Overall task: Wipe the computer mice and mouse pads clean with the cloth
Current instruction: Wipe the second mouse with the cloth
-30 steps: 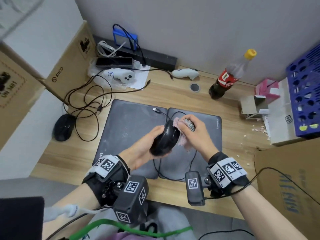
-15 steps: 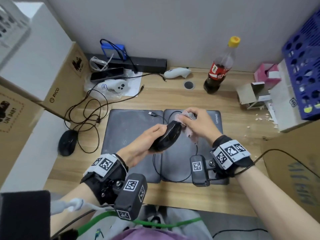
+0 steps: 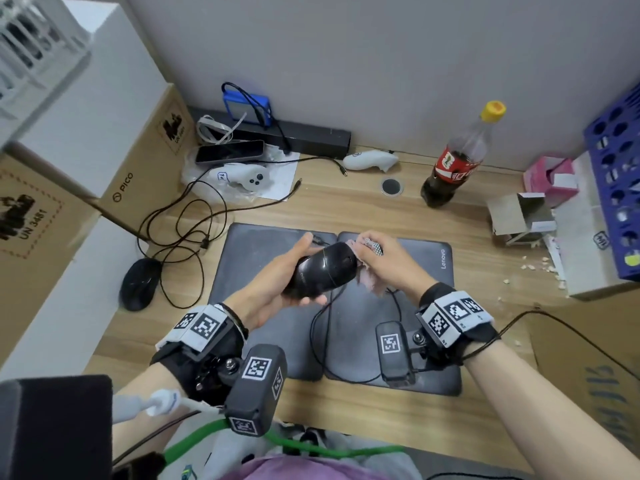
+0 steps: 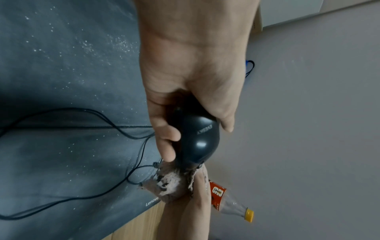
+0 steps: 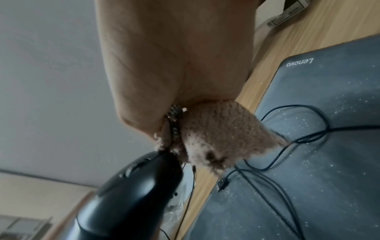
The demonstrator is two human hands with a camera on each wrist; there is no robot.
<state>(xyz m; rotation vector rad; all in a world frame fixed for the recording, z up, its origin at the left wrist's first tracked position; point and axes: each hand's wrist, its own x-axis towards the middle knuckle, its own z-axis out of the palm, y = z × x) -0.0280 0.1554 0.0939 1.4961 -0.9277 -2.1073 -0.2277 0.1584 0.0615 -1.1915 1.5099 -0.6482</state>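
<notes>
White specks on mouse pad, plain only from wrists

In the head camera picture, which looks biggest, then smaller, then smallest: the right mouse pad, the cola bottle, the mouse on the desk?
1. right mouse pad
2. cola bottle
3. mouse on the desk
The bottle stands farther away, so its place is unsure.

Cola bottle by wall, phone, white controller, blue crate
</notes>
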